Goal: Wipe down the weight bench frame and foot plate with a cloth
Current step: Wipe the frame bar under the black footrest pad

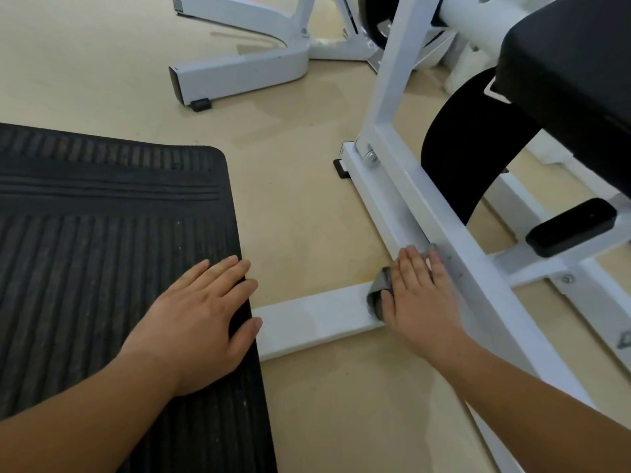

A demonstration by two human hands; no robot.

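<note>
The right grip (418, 295) lies flat with fingers straight, pressing the grey cloth (377, 291) onto the white frame (314, 319) where two of its members meet. The cloth shows at the thumb side. The left grip (201, 319) rests open, palm down, on the right edge of the black foot plate (102, 233).

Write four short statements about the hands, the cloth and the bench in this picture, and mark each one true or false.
1. The right hand presses a grey cloth onto the white metal frame bar. True.
2. The left hand grips the cloth too. False: it rests flat on the black ribbed rubber foot plate and holds nothing.
3. The black padded seat sits at the upper right, above the frame. True.
4. The cloth lies on the foot plate. False: it lies on the frame bar under the right hand, apart from the plate.
</note>
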